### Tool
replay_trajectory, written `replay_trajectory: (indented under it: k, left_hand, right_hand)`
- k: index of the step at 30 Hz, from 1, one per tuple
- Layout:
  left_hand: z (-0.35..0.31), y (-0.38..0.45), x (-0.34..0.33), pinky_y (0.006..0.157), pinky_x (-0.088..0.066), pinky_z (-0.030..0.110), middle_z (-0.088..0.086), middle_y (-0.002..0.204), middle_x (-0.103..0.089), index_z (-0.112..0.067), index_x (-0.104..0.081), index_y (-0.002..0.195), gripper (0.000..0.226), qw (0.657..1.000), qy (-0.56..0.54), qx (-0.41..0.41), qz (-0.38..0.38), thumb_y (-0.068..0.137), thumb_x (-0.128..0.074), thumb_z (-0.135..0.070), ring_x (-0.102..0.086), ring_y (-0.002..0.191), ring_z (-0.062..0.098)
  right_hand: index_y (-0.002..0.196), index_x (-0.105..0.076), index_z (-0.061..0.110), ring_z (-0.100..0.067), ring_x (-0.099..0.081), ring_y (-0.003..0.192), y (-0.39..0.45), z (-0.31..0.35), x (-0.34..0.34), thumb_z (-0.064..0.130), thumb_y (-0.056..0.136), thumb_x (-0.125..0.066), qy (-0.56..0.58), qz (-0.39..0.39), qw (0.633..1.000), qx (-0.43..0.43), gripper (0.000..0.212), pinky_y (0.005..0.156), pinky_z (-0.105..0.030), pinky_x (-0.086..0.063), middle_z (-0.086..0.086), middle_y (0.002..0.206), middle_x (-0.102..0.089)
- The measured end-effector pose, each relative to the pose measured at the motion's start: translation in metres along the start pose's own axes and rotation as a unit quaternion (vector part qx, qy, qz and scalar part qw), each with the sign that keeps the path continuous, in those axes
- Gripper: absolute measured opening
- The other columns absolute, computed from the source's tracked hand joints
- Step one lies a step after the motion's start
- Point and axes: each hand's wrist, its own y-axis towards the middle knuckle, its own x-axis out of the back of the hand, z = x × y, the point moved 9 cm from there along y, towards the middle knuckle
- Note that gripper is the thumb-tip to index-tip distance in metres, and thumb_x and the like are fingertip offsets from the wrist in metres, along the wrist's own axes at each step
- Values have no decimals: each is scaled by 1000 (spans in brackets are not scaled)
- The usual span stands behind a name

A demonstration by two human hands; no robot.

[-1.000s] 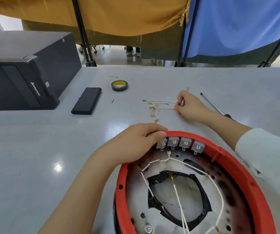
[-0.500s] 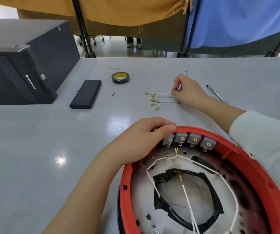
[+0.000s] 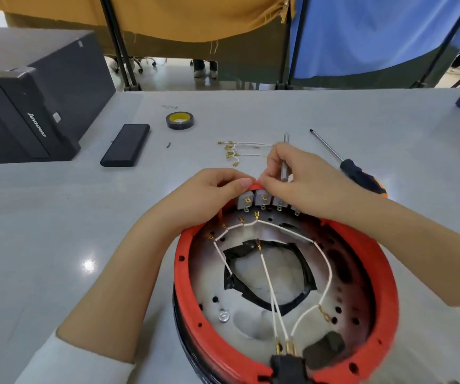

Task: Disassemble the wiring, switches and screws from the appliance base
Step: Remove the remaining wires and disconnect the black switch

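Observation:
The round appliance base with a red rim (image 3: 384,270) lies upside down in front of me. A row of grey switches (image 3: 262,200) sits at its far edge, and white wires (image 3: 267,278) with brass terminals cross the metal inside. My left hand (image 3: 209,195) grips the rim next to the leftmost switch. My right hand (image 3: 303,180) holds a small metal tool (image 3: 284,167) and rests its fingertips on top of the switches, hiding the right ones. Removed wires (image 3: 240,149) lie on the table beyond.
A black-handled screwdriver (image 3: 353,169) lies to the right of my right hand. A tape roll (image 3: 179,120), a flat black bar (image 3: 126,144) and a black computer case (image 3: 26,106) stand at the far left. Fabric screens on stands close the table's far side.
My right hand has come back from the pile of loose wires to the switches on the rim, still holding the tool. My left hand has stayed on the rim.

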Motion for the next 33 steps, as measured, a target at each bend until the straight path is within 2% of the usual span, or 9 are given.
replay_trajectory:
  k: [2, 5, 9, 13, 16, 20, 26, 29, 33]
  left_hand:
    - [1, -1, 2, 80, -48, 9, -16, 95, -73, -33, -70, 100, 19, 1000, 1, 4, -12, 96, -52, -35, -66, 92, -1]
    - [4, -3, 7, 81, -46, 8, -20, 95, -72, -35, -70, 101, 18, 999, 9, 10, -36, 95, -53, -38, -64, 92, -4]
    - [6, -12, 12, 65, -41, -1, -22, 90, -71, -35, -69, 96, 17, 996, -8, 16, -84, 96, -53, -32, -63, 83, -11]
    - [10, -28, 18, 76, -46, 11, -11, 99, -70, -28, -69, 102, 18, 989, -21, 41, -143, 97, -51, -28, -64, 93, 4]
    - [11, -45, 21, 72, -46, 20, -9, 98, -67, -33, -64, 103, 15, 982, 27, 49, -181, 96, -50, -30, -62, 88, 7]
    - [0, -41, 16, 75, -41, 14, -16, 112, -56, -38, -50, 123, 35, 989, 64, 40, -125, 89, -60, -38, -55, 101, 1]
    - [-7, -30, -6, 74, -42, 3, -22, 112, -60, -38, -44, 131, 38, 999, 47, 21, -9, 96, -54, -30, -59, 93, -12]
    - [2, -38, 3, 75, -41, 5, -26, 111, -59, -41, -40, 134, 40, 997, 45, 26, -52, 97, -50, -29, -59, 96, -8]
    - [15, -58, 26, 56, -37, -2, -28, 99, -55, -40, -39, 135, 38, 983, 32, 55, -172, 99, -44, -27, -57, 75, -12]
  right_hand:
    - [77, -38, 34, -8, -59, 69, -19, 1, 5, 30, 86, -60, -15, 8, 1000, -2, 24, 69, -25, -49, 1, 91, -69]
    - [78, -35, 34, 0, -54, 66, -38, -6, 17, 29, 85, -61, -73, -6, 997, -13, 27, 56, -9, -39, 1, 88, -68]
    - [77, -33, 35, -11, -56, 77, -50, -13, 25, 20, 84, -58, -109, -16, 994, -21, 30, 63, -7, -36, 3, 97, -68]
    - [83, -36, 29, -9, -47, 72, -53, -12, 23, 4, 81, -52, -161, -8, 987, -26, 30, 48, -13, -32, 10, 63, -49]
    - [82, -35, 29, -8, -44, 68, -52, -12, 21, -4, 72, -41, -210, 0, 977, -22, 36, 42, -19, -21, 9, 57, -41]
    - [73, -33, 28, 0, -44, 58, -38, 4, 1, -11, 74, -39, -117, 83, 989, 45, 40, 48, -15, -33, 14, 63, -51]
    - [75, -31, 32, -23, -58, 89, -22, 17, -5, 17, 86, -59, -102, 77, 990, 66, 34, 79, -41, -47, 2, 103, -65]
    - [75, -32, 33, -16, -56, 76, -34, 7, 9, 21, 86, -58, -155, 48, 986, 40, 30, 67, -35, -46, 8, 87, -62]
    - [75, -32, 31, -5, -47, 61, -46, -13, 25, 19, 86, -56, -203, 19, 979, -18, 29, 52, -24, -34, 11, 69, -50]
